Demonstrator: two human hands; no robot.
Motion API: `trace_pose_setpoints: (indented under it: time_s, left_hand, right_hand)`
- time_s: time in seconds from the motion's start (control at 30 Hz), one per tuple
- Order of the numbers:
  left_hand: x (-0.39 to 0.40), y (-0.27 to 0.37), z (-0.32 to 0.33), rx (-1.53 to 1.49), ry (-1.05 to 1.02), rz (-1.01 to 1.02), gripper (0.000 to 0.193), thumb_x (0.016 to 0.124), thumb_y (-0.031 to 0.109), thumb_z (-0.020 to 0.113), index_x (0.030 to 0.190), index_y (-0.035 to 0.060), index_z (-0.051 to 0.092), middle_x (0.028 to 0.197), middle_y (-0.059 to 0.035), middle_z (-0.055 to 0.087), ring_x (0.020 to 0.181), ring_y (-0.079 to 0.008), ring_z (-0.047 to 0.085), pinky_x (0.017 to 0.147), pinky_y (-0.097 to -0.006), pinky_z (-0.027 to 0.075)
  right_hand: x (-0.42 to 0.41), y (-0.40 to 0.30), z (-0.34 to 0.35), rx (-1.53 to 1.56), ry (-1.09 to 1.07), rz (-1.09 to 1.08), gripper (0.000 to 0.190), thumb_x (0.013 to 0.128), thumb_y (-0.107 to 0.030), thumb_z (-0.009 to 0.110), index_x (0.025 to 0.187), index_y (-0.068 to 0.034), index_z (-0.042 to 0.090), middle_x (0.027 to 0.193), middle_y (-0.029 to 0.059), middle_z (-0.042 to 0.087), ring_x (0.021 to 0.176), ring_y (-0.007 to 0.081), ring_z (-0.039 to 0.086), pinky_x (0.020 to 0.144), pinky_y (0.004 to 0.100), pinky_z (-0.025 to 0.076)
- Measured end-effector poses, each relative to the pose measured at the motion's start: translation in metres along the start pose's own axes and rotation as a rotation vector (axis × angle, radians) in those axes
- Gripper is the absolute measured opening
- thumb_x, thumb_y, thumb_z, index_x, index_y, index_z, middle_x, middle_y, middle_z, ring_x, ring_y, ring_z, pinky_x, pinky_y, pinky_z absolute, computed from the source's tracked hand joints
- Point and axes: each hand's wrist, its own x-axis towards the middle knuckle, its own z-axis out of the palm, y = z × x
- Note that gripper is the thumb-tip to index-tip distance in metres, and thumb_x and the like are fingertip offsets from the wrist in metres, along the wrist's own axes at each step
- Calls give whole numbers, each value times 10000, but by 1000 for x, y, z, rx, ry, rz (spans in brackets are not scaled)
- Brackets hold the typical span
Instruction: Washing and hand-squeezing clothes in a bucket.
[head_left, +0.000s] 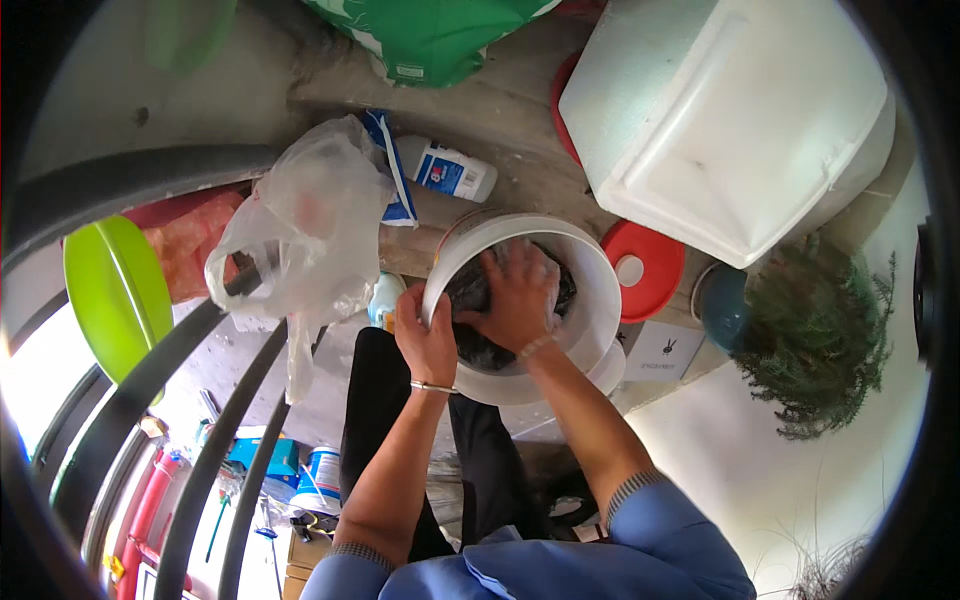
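A white plastic bucket (596, 277) stands tilted before me, with black plastic film (484, 349) and some clear plastic inside. My left hand (426, 330) grips the bucket's near-left rim, thumb and fingers on either side of the wall. Inside the bucket, my right hand (516, 292) lies spread, palm down on the plastic, its fingers apart. What lies under that palm is hidden. Just right of the bucket is a round red lid (652, 281) with a white centre.
Dark railing bars (191, 334) and a knotted white plastic bag (315, 210) are at left, beside a lime-green basin (112, 292). A labelled white bottle (457, 172) lies behind the bucket. A big white foam box (765, 127), a potted plant (817, 337) and a small white box (660, 351) stand right.
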Motion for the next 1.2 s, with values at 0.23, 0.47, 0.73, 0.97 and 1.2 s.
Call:
trace_pose_setpoints:
  time_s: [0.23, 0.47, 0.73, 0.97, 1.2]
  left_hand:
    - [-5, 8, 9, -71, -52, -31, 208, 788, 100, 584, 961, -3, 532, 843, -103, 541, 753, -207, 532, 684, -302, 423]
    - [-6, -10, 1, -91, -41, -15, 223, 798, 114, 590, 968, -21, 541, 844, -92, 570, 764, -167, 527, 714, -279, 422]
    - [-4, 12, -3, -70, -69, -59, 224, 823, 190, 603, 895, -14, 548, 740, -45, 557, 673, -107, 497, 619, -250, 406]
    - [-1, -8, 1, -117, 24, 1, 245, 798, 186, 606, 913, -27, 569, 764, -84, 589, 720, -156, 551, 682, -277, 434]
    - [-6, 0, 1, -29, -18, -34, 264, 788, 163, 596, 959, -36, 561, 834, -106, 596, 758, -177, 547, 706, -285, 432]
  right_hand:
    - [78, 65, 115, -81, -276, -121, 383, 661, -315, 608, 992, -124, 642, 1044, 141, 606, 1029, 320, 536, 912, 506, 348]
    - [85, 41, 89, -34, -262, -191, 351, 719, -301, 515, 960, -88, 653, 1023, 161, 618, 997, 341, 556, 885, 436, 403]
    - [5, 48, -47, 580, 340, -189, 356, 632, -259, 666, 922, -56, 631, 941, 194, 598, 923, 373, 553, 864, 435, 408]
    - [-49, 77, -51, 264, -669, -117, 499, 672, -261, 676, 1103, -67, 516, 1175, 187, 465, 1109, 358, 435, 875, 486, 382]
    - [18, 22, 43, -118, 119, 104, 803, 553, -546, 712, 1210, -145, 484, 1184, 166, 498, 1170, 370, 391, 899, 599, 299]
